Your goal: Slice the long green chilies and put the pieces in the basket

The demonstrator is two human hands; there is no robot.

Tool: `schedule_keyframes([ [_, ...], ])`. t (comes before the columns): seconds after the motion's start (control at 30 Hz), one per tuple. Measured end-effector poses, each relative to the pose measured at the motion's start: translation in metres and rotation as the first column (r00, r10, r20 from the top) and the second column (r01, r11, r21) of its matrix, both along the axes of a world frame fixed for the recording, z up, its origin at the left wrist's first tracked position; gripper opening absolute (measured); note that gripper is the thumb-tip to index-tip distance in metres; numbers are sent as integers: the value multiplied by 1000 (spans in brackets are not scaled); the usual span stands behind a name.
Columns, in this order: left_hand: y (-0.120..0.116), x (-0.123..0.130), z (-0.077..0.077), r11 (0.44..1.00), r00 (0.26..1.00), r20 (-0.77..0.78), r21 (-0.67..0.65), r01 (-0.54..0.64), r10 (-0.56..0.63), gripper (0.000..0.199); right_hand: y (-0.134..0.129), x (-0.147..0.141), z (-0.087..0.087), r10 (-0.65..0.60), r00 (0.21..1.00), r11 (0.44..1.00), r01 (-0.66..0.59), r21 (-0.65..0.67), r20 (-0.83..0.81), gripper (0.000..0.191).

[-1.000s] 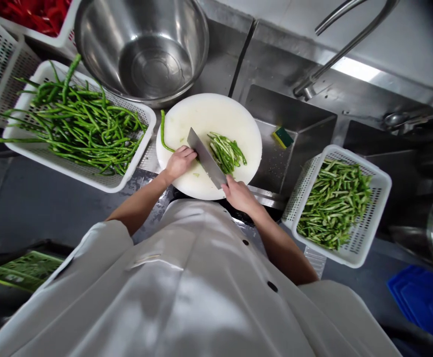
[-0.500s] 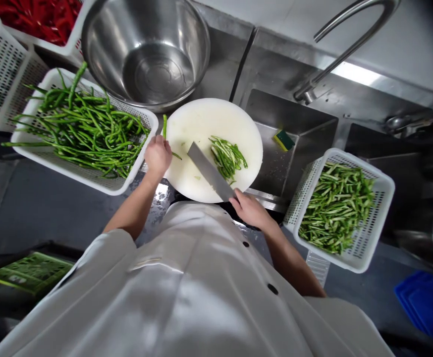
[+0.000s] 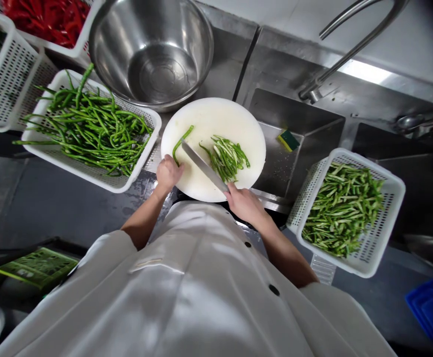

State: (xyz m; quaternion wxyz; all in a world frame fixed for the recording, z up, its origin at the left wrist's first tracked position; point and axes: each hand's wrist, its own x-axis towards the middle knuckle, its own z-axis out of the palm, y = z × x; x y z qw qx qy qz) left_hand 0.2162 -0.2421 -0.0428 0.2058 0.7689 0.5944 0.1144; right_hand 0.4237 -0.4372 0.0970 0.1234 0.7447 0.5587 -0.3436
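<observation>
On the left edge of the round white cutting board (image 3: 216, 111), my left hand (image 3: 169, 173) is closed on the lower end of a long green chili pepper (image 3: 179, 144). The pepper curves up and right across the board. My right hand (image 3: 244, 202), at the board's front edge, grips the handle of a kitchen cleaver (image 3: 203, 166). The blade slants up and left, its tip close to the pepper; whether they touch I cannot tell. Right of the blade lies a pile of cut green chili pieces (image 3: 228, 158).
A white basket (image 3: 118, 187) of whole long green chilies stands left, with a large steel bowl (image 3: 157, 64) behind. At right, another white basket (image 3: 397, 198) holds cut green pieces. A sponge (image 3: 288, 141) lies in the sink (image 3: 270, 171) below a faucet (image 3: 350, 54). Red peppers (image 3: 49, 20) are at back left.
My left hand has moved right from beside the left basket to the board, bringing the green chili over it. The cleaver has shifted slightly left, its tip now near the chili.
</observation>
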Motion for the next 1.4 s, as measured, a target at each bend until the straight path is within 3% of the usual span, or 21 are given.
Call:
schedule_keyframes([
  [0.13, -8, -5, 6, 997, 994, -103, -72, 30, -37, 4, 51, -20, -5, 98, 994, 992, -93, 86, -53, 43],
  [0.27, -8, -19, 4, 997, 997, -56, 41, 61, -59, 5, 71, -15, -20, 80, 993, 992, -70, 110, -91, 41],
  [0.37, -10, -26, -3, 949, 967, 10, 198, 246, -253, 15, 47, 5, -27, 7, 996, 997, 0, 74, -87, 42],
  [0.53, -14, -9, -19, 738, 759, 42, 277, 616, -650, 34, -20, 23, -21, -86, 996, 996, 86, 6, 21, 45],
  [0.6, -16, 1, -24, 661, 678, 40, 271, 700, -734, 36, -39, 19, -15, -60, 997, 997, 62, -41, 50, 43],
  [0.67, -17, 6, -28, 628, 647, 29, 282, 725, -762, 36, -49, 11, -10, -35, 997, 996, 40, -78, 62, 41],
  [1.0, -15, 9, -24, 602, 632, -6, 298, 741, -775, 29, -59, 3, 17, -65, 998, 990, 62, -127, -19, 35],
  [1.1, -15, 11, -23, 596, 619, 12, 289, 750, -785, 31, -49, -3, 4, -88, 991, 992, 78, -100, -102, 34],
  [1.27, -18, 10, -23, 617, 616, 100, 265, 741, -782, 29, -24, -15, -39, -202, 967, 979, 201, -25, -154, 44],
  [1.33, -10, 9, -19, 657, 650, 131, 277, 701, -749, 28, -29, -9, -44, -203, 969, 978, 206, 6, -143, 45],
  [1.4, 9, 15, -14, 747, 741, 159, 302, 593, -652, 27, -42, -1, -40, -173, 977, 983, 179, 35, -126, 43],
])
